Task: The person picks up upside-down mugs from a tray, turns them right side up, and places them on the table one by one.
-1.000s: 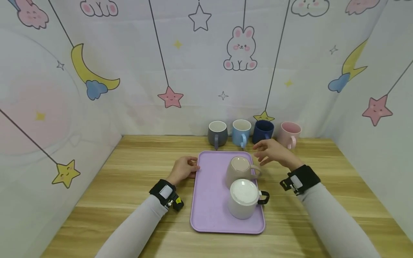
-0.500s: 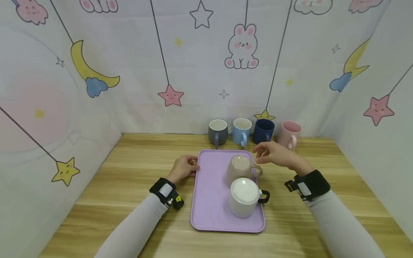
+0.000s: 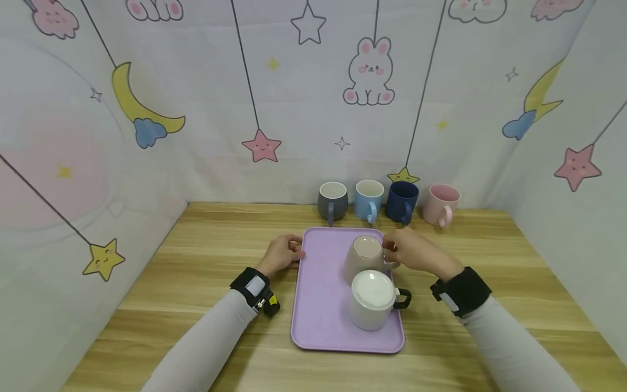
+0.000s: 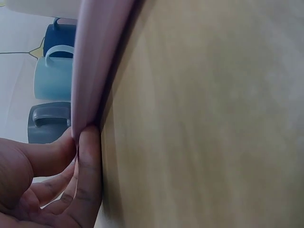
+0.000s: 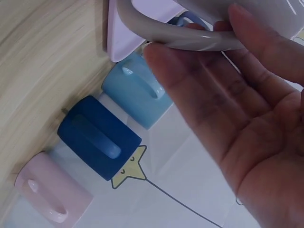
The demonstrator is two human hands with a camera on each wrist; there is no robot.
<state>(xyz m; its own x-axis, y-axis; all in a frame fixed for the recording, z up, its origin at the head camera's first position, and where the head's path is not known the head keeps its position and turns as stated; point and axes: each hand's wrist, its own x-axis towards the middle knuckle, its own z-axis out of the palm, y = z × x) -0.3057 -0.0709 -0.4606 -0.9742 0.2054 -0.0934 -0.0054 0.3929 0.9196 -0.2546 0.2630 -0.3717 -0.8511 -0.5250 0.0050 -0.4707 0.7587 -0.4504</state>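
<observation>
My left hand (image 3: pixel 281 255) pinches the left rim of a lilac tray (image 3: pixel 318 305). In the left wrist view, the thumb (image 4: pixel 59 154) presses one side of the rim and the fingers lie against the other. On the tray's right half stands an upside-down beige mug (image 3: pixel 360 267), its handle pointing right. My right hand (image 3: pixel 416 251) holds that handle. Seen from the right wrist, the fingers lie along the handle (image 5: pixel 175 39) with the thumb over it. Nearer the front, a white mug (image 3: pixel 369 313) with a black handle also stands upside down on the tray.
Behind the tray, along the back edge, several mugs stand upright: grey (image 3: pixel 333 202), light blue (image 3: pixel 367 201), navy (image 3: pixel 401 202) and pink (image 3: pixel 441 206). A printed cloth wall (image 3: pixel 294 103) rises right behind them. The wooden table (image 3: pixel 235 228) extends on both sides.
My right hand has moved from just behind the beige mug down onto its handle. My left hand stays at the tray's left rim; tray and mugs keep their places.
</observation>
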